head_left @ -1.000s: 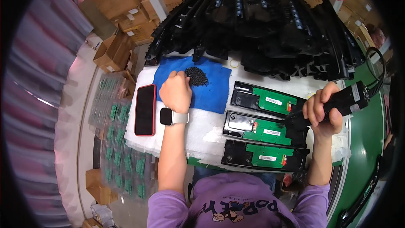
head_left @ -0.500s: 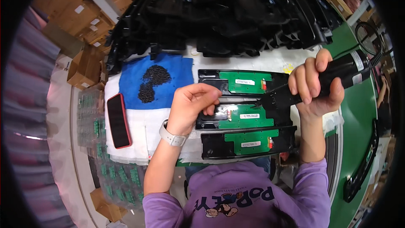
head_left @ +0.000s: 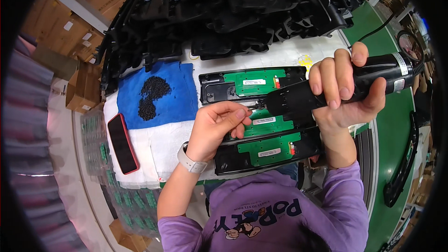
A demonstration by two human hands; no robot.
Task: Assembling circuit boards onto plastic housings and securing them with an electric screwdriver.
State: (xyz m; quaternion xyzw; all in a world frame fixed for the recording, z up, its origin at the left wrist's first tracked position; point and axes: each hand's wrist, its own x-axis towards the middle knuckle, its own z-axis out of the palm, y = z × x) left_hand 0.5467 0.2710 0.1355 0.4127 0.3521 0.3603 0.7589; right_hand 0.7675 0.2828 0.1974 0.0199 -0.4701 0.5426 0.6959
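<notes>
My right hand (head_left: 339,94) grips a black electric screwdriver (head_left: 385,80), held nearly level with its front end pointing left over the middle panel. My left hand (head_left: 220,123), with a watch (head_left: 190,159) on its wrist, pinches thumb and forefinger together close to the driver's tip. Whatever is between those fingers is too small to make out. Three long black plastic panels lie under and around my hands: a far panel (head_left: 215,94), a middle one largely covered by my hands and the driver, and a near panel (head_left: 229,159). Each carries a green circuit board (head_left: 246,148).
A blue cloth (head_left: 179,91) bears two touching heaps of small black screws (head_left: 155,87). Left of it lies a red-edged phone (head_left: 123,144). Black plastic parts (head_left: 219,14) are piled at the back. Bagged green boards (head_left: 135,200) sit lower left; a cord trails off the driver.
The view has shifted, so the table's things sit further left. My left fingertips and the driver's front end have come closer together over the middle panel.
</notes>
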